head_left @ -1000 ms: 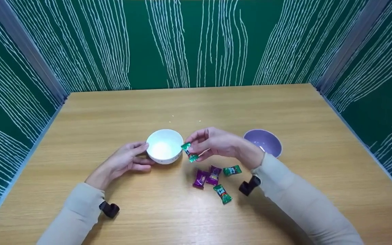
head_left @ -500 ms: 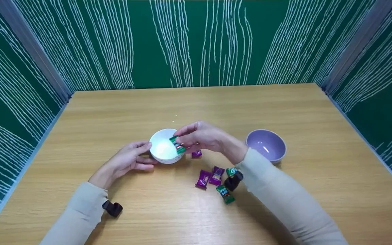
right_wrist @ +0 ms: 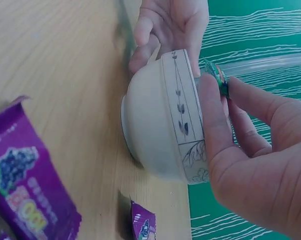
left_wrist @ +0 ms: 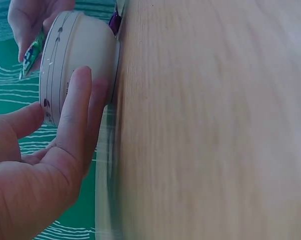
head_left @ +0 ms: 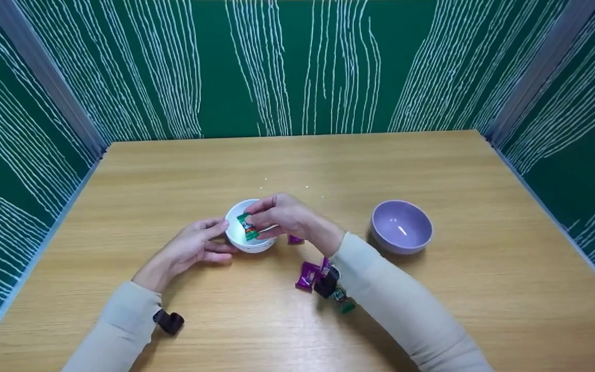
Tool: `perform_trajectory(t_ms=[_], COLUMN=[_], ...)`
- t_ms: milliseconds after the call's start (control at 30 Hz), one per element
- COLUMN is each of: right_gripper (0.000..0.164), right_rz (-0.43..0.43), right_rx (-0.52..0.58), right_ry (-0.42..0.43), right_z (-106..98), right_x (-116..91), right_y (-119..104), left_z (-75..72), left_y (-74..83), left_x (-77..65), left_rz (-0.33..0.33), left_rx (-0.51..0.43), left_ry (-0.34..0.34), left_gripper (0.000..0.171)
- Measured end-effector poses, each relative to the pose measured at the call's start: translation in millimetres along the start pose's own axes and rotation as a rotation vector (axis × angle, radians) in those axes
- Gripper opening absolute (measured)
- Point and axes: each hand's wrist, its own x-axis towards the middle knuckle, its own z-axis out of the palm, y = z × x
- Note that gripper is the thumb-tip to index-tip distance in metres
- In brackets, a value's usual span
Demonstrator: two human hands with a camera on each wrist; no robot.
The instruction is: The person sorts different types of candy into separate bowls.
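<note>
In the head view a white bowl (head_left: 250, 247) stands left of the table's middle. My left hand (head_left: 194, 249) holds it from the left, thumb at the rim and fingers along the outer wall. The left wrist view shows the bowl's patterned side (left_wrist: 79, 55) against those fingers. My right hand (head_left: 284, 217) pinches a green-wrapped candy (head_left: 247, 227) over the bowl's opening. In the right wrist view the candy (right_wrist: 218, 77) sits between fingertips and thumb at the bowl's rim. The inside of the bowl is partly hidden by the right hand.
Purple-wrapped candies (head_left: 308, 276) and a green-wrapped one (head_left: 343, 299) lie on the table (head_left: 225, 320), partly under the right wrist. Another purple candy (head_left: 295, 239) lies beside the white bowl. A purple bowl (head_left: 402, 227) stands to the right. Green walls (head_left: 215, 77) enclose the table.
My right hand has moved left with the green candy, from beside the white bowl to over its opening. The left hand has stayed at the bowl.
</note>
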Motion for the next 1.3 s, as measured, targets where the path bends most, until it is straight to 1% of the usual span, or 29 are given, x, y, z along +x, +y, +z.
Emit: perform_trajectory(t_ms=[100,200,267,367,667,933,1000,1167,1300], right_gripper=[0.021,0.019,0.018,0.017,0.019,0.024,0.026,0.034,0.042], right_rz=[-0.01,-0.038,-0.058,-0.067,-0.063,-0.061,-0.061,-0.083,-0.118], right_rx=[-0.04,-0.095,-0.123,-0.14,-0.145,-0.11,-0.092,-0.044,-0.078], right_ry=[0.021,0.032,0.041,0.053,0.07,0.064,0.052,-0.016,-0.07], right_z=[2.2,3.7,3.7,3.8,5.1,5.1,4.1,-3.5,-16.6], right_x=[2.1,4.6,5.7,6.5,5.9,4.2,3.6,-1.8,-14.9], right_y=[1.3,2.4,2.6,3.4,3.6,2.2,2.0,2.7,5.3], left_z=[-0.3,-0.9,-1.3,-2.3,-3.2,-2.2,-2.4,-2.3,-1.9], left_y=[-0.9,-1.2,-1.2,-2.1,-2.5,-0.4,0.3,1.0,-0.3], left_x=[-0.5,-0.6,0.1,0.8,2.5,2.0,1.9,2.3,2.7], left_rz=[-0.005,0.005,0.024,0.033,0.029,0.028,0.025,0.018,0.012], left_rx=[0.004,0.009,0.013,0.005,0.006,0.005,0.008,0.008,0.007], left_ry=[0.005,0.001,-0.015,-0.022,-0.029,-0.024,-0.022,-0.021,-0.027], left_gripper=[0.06,0.059,0.06,0.06,0.062,0.059,0.06,0.059,0.057])
